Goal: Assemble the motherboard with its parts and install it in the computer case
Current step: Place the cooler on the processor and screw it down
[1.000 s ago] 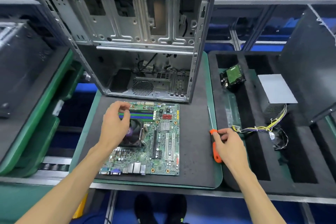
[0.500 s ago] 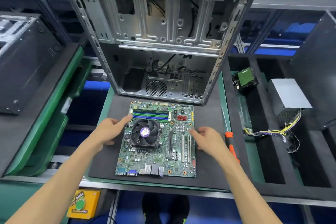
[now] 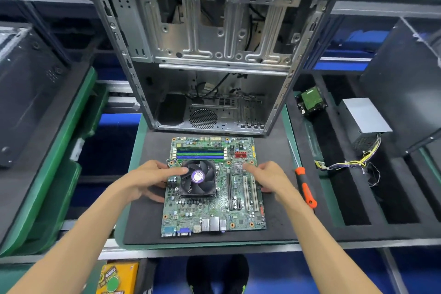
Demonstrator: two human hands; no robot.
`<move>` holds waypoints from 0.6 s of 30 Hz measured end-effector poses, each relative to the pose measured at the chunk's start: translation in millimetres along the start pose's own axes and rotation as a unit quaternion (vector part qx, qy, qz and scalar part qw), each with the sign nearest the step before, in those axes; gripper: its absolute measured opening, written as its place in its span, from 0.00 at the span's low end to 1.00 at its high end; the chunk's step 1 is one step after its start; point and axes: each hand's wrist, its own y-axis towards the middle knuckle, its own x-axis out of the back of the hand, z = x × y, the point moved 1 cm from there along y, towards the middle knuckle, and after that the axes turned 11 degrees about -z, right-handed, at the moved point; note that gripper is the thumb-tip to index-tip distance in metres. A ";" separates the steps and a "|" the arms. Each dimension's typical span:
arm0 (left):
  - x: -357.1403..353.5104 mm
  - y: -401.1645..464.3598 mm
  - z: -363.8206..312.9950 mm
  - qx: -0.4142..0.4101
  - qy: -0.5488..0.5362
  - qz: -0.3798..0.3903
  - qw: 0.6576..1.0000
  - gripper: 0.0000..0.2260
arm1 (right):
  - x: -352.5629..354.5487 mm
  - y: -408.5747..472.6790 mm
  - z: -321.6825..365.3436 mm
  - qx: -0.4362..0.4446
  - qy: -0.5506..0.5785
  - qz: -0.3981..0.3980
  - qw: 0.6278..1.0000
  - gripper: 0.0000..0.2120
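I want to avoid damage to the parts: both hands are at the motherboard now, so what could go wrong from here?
1. The left hand has a fingertip on the cooler fan; lifting the motherboard by it could strain it.
2. The computer case opening looks tight; the board could scrape its frame.
3. The screwdriver lies near the right hand and could get knocked.

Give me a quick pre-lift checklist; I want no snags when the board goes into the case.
1. Left hand at motherboard left edge, thumb on the fan: ok.
2. Right hand at right edge: ok.
3. Firm grip underneath: cannot tell.
4. Computer case open toward the board: ok.
5. Loose cables inside case clear of board area: cannot tell.
6. Screwdriver off the board: ok.
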 end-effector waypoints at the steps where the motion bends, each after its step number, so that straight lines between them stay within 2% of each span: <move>1: 0.1 0.6 -0.2 0.001 0.005 0.006 1.000 0.33 | 0.3 -2.4 2.5 -0.004 0.002 0.006 1.000 0.28; 6: 0.0 -4.9 -0.6 0.010 0.003 0.041 0.999 0.42 | 11.5 -15.5 -2.1 -0.025 0.019 0.020 0.999 0.27; 8: -4.6 -11.1 -1.6 -0.001 0.002 0.056 0.998 0.43 | 23.0 -22.6 -11.7 -0.026 0.021 0.011 0.999 0.29; 14: -46.5 -44.3 -27.1 -0.052 0.061 0.086 0.993 0.49 | 81.5 -46.7 -51.8 -0.032 0.018 -0.019 0.999 0.27; 18: -99.0 -65.8 -53.7 -0.083 0.066 0.124 0.987 0.45 | 132.0 -50.5 -89.8 -0.038 0.023 -0.066 0.997 0.32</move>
